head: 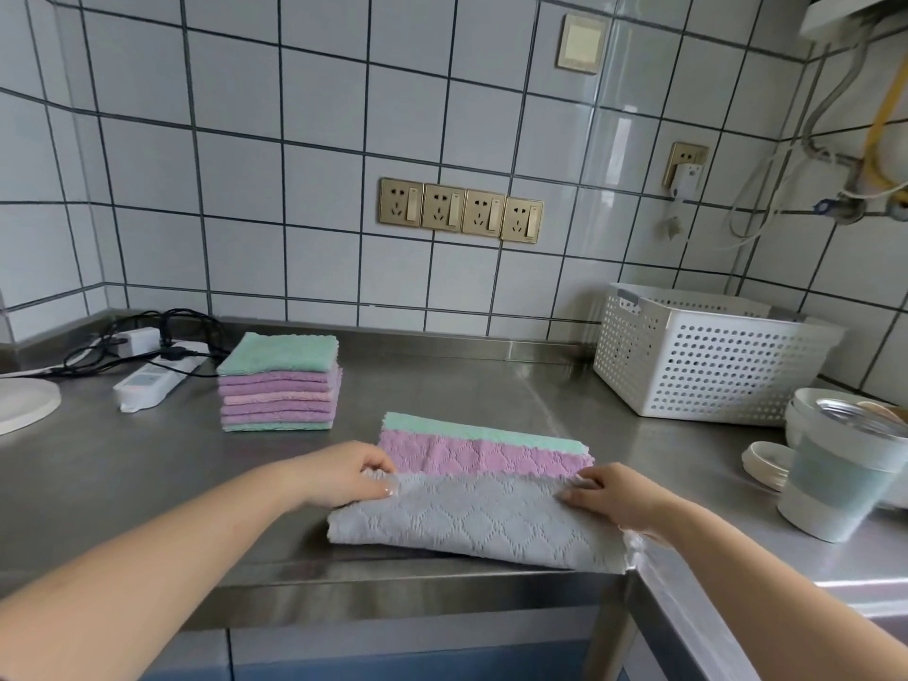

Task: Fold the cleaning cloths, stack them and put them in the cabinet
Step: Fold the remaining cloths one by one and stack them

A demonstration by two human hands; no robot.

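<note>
A grey cleaning cloth (471, 521) lies folded over near the front edge of the steel counter (147, 464). My left hand (344, 471) pinches its far left corner and my right hand (609, 493) pinches its far right corner. Under it lie a purple cloth (471, 457) and a green cloth (462, 431), both spread flat, with only their far strips showing. At the back left stands a stack of folded cloths (280, 383), green on top, purple and pink below.
A white perforated basket (707, 356) stands at the back right. Bowls and a pale green cup (830, 479) sit at the right edge. A power strip (152, 380) with black cables lies at the back left, beside a white plate (19, 407). Cabinet fronts show below the counter.
</note>
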